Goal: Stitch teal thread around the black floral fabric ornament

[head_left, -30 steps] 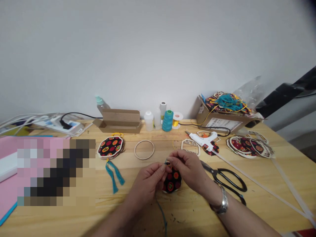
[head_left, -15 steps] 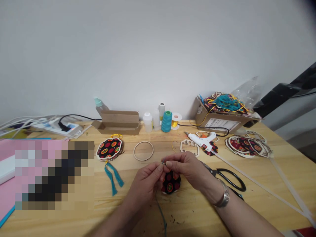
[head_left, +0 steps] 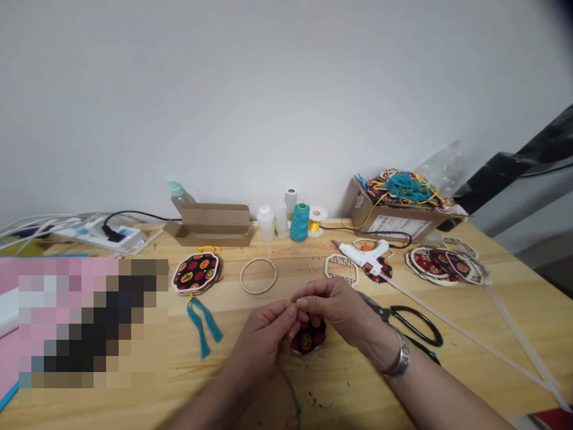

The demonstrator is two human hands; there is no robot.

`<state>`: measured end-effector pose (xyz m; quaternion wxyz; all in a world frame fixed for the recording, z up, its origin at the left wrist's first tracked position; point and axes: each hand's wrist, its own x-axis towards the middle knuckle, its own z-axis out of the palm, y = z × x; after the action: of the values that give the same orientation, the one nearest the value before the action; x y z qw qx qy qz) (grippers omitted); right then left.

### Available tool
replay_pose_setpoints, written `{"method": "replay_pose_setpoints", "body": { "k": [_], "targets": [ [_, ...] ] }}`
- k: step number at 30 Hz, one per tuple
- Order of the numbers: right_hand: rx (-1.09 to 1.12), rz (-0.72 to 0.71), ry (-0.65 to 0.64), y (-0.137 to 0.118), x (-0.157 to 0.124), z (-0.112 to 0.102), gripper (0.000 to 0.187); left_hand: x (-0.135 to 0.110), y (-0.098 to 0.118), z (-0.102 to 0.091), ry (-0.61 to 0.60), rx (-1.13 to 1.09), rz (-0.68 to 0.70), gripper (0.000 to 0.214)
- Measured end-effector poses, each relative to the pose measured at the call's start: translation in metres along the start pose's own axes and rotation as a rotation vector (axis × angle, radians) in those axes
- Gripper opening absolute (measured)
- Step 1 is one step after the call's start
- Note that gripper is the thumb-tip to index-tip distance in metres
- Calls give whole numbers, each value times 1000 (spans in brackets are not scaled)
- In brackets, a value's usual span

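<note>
My left hand and my right hand meet fingertip to fingertip at the middle of the table, both pinched closed. A teal thread hangs from under the left hand towards the front edge; the bit between the fingertips is mostly covered. Just below the fingers lies a black fabric ornament with red and orange flower patterns, partly hidden by both hands. Black-handled scissors lie beside my right wrist, their blades partly behind it. Left of my hands is a finished-looking ornament with a teal tassel.
A white glue gun rests on an octagonal wooden frame. Behind stand a teal thread cone, a yellow cord spool, white bottles and cardboard boxes. A wooden ring and stacked ornaments lie around.
The pinched fingertips have drawn closer together, and the bit of teal and yellow cord between them is now covered. The view has shifted slightly; the table items stay put.
</note>
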<state>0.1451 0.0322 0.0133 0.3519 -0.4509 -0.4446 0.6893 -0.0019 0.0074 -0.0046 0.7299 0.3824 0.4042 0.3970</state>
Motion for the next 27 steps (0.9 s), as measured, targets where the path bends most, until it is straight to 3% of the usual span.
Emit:
{"method": "replay_pose_setpoints", "body": {
  "k": [4, 9, 15, 19, 22, 24, 27],
  "targets": [
    [-7, -54, -8, 1, 0, 2, 16, -1, 1, 1, -9, 71, -1, 26],
    [66, -153, 70, -6, -3, -2, 16, -2, 8, 5, 15, 85, 6, 27],
    [353, -255, -4, -18, -7, -9, 20, -3, 12, 5, 177, 335, 90, 25],
    [400, -413, 85, -22, -8, -12, 17, -3, 13, 4, 423, 518, 332, 14],
    [355, -511, 186, -24, -9, -13, 13, -8, 15, 6, 622, 537, 577, 25],
    [314, -550, 215, -23, -8, -12, 11, -11, 15, 7, 587, 489, 567, 16],
    [211, -577, 179, -19, -8, -9, 11, -12, 13, 8, 262, 297, 197, 22]
  ]
}}
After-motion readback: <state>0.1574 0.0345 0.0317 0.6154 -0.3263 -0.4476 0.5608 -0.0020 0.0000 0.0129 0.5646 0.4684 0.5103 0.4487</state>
